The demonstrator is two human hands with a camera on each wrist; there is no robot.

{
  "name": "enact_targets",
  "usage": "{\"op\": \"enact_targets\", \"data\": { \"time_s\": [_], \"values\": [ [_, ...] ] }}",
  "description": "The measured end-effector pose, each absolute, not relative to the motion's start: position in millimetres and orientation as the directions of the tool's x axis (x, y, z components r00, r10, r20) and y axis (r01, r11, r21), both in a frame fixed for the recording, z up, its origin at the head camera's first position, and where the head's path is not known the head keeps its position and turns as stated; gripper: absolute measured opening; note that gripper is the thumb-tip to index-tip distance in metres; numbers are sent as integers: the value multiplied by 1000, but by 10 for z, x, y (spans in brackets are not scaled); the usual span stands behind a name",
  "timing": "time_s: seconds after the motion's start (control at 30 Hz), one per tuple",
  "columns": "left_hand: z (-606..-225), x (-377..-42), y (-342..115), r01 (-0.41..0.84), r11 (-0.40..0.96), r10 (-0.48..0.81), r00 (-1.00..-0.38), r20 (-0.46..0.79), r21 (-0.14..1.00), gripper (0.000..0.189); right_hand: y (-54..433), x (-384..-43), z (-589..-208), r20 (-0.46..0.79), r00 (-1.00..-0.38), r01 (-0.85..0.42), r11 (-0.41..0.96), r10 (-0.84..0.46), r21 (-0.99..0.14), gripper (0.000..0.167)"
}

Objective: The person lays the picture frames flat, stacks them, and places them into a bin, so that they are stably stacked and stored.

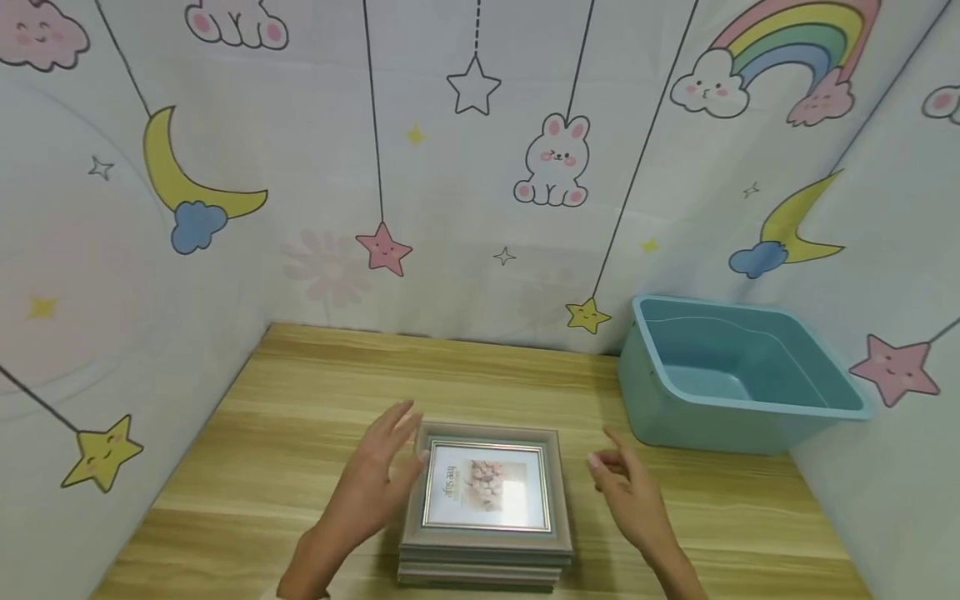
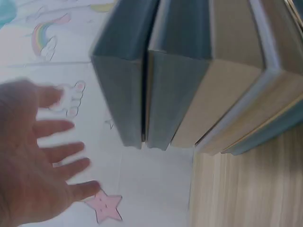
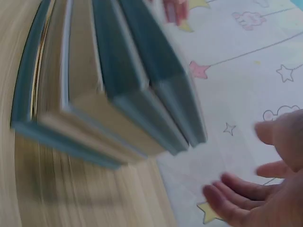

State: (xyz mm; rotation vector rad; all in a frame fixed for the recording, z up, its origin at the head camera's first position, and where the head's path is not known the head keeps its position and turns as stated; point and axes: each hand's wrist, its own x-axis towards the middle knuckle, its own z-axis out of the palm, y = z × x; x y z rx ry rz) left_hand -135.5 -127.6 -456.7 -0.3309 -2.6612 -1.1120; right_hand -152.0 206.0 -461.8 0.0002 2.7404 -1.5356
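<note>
A stack of several picture frames (image 1: pixel 486 533) lies on the wooden table, the top one face up with a floral print behind its pane. To the stack's left is my left hand (image 1: pixel 378 467), its fingers spread and its thumb close to the top frame's left edge. My right hand (image 1: pixel 630 496) is held off the right side, fingers slightly bent and nothing in them. In the left wrist view the left hand (image 2: pixel 40 156) is apart from the stacked frames (image 2: pixel 189 90). The right wrist view has the right hand (image 3: pixel 265 179) beside the same stack (image 3: pixel 109 104), also apart.
A blue plastic bin (image 1: pixel 742 375) stands at the table's back right, with nothing visible inside. Behind and at both sides hang white sheets (image 1: pixel 465 167) printed with stars, moons and bunnies. Wooden tabletop (image 1: pixel 322 375) shows around the stack.
</note>
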Motion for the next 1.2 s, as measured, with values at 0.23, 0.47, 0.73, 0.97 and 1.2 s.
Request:
{"op": "enact_targets", "data": {
  "time_s": [0.23,0.47,0.73,0.97,1.2],
  "values": [
    [-4700,-1335,-1055,486,822,424,-870,253,295,65,2491,-1799,-4683,572,-818,-346,741,63,-576,54],
    [-4834,-1339,-997,527,823,468,-841,270,214,64,3130,-2197,-4771,723,-690,-316,887,29,-337,48],
    [-4845,-1335,-1012,534,824,477,-835,274,189,65,3461,-2341,-4761,727,-685,-313,923,-57,-222,45],
    [-4840,-1328,-1008,530,824,470,-836,282,200,66,3405,-2349,-4730,751,-654,-384,895,-90,-226,30],
    [-4881,-1326,-995,529,823,458,-833,311,206,65,3192,-2308,-4712,732,-672,-359,915,-115,-186,32]
  ]
}}
